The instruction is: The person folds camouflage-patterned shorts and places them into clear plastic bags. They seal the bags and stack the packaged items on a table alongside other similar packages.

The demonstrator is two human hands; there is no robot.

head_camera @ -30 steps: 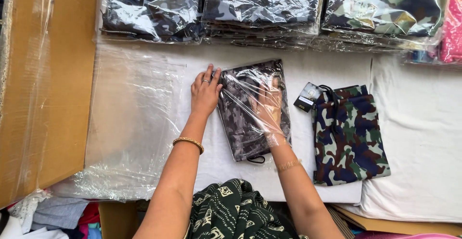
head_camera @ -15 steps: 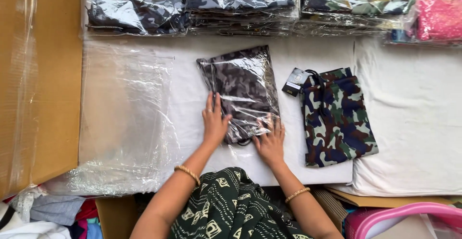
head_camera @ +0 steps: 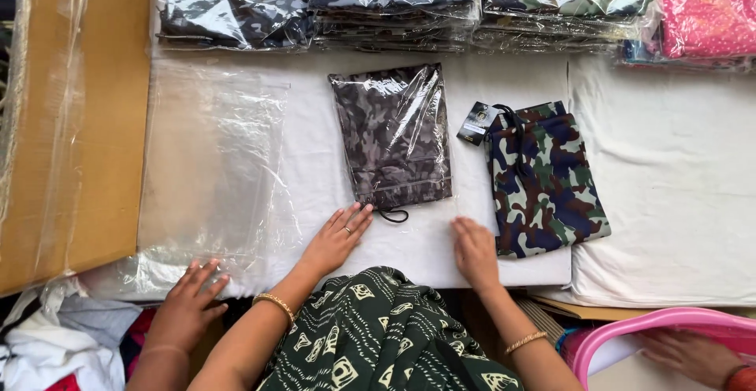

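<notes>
A grey camouflage garment in a clear plastic bag (head_camera: pixel 394 135) lies flat on the white table cover (head_camera: pixel 677 202), a black drawstring loop poking out at its near end. My left hand (head_camera: pixel 339 237) rests flat on the cover just below the bag's near left corner, fingers spread, holding nothing. My right hand (head_camera: pixel 475 251) lies flat below the bag's near right corner, also empty. To its right are unbagged blue, green and brown camouflage shorts (head_camera: pixel 543 178) with a black tag (head_camera: pixel 476 123).
Empty clear bags (head_camera: pixel 213 163) lie at the left beside a cardboard sheet (head_camera: pixel 79 123). Stacks of bagged garments (head_camera: pixel 394 1) line the far edge, pink ones (head_camera: pixel 701 9) at the right. Another person's hand (head_camera: pixel 185 312) touches the near left edge; another hand (head_camera: pixel 685 355) is by a pink tub (head_camera: pixel 654 328).
Both my hands have slid off the bagged garment toward me and now lie on the cover below it. Another person's hand has come into view at the lower left.
</notes>
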